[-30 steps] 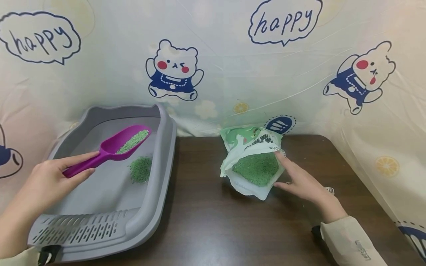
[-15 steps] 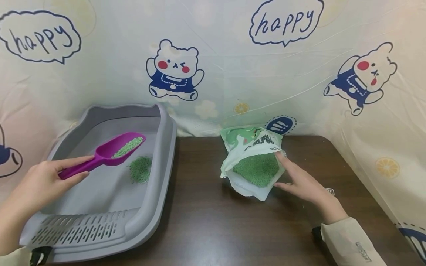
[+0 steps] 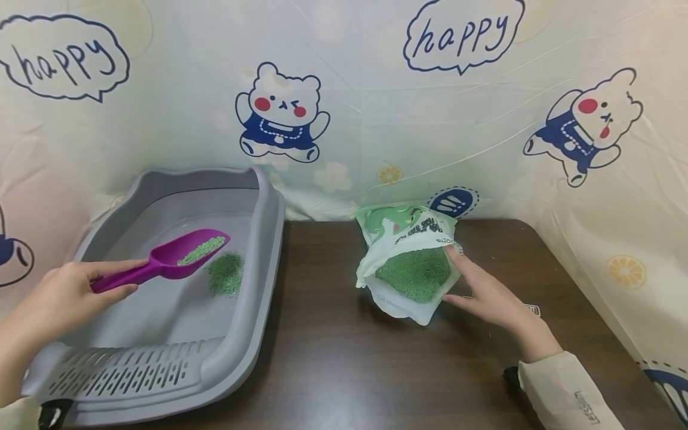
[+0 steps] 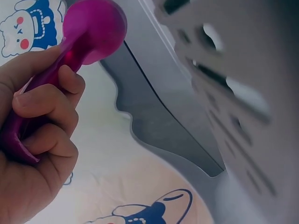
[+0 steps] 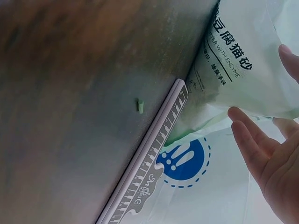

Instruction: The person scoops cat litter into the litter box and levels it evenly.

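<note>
My left hand [image 3: 64, 298] grips the handle of a purple scoop [image 3: 171, 257] above a grey litter box [image 3: 271, 257]. Green pellet litter lies in the scoop's bowl, and a small pile of the same litter [image 3: 226, 276] sits on the box floor. In the left wrist view several curled fingers [image 4: 46, 107] wrap the handle. On the table at right, an unsealed white-and-green litter bag [image 3: 408, 233] shows green pellets [image 3: 416, 275] inside its mouth. My right hand [image 3: 491, 295] touches the bag's right edge with fingers extended, as the right wrist view also shows.
The brown table [image 3: 344, 370] extends between box and bag. A patterned cloth [image 3: 360, 119] hangs behind. A narrow strip with piano-key print [image 5: 145, 163] lies near the bag, and one loose pellet [image 5: 140, 106] is on the table. The box's slotted front [image 3: 123, 373] is nearest me.
The left hand has brought the scoop a little left and toward me, with litter still in its bowl. The right hand and the bag have stayed in place.
</note>
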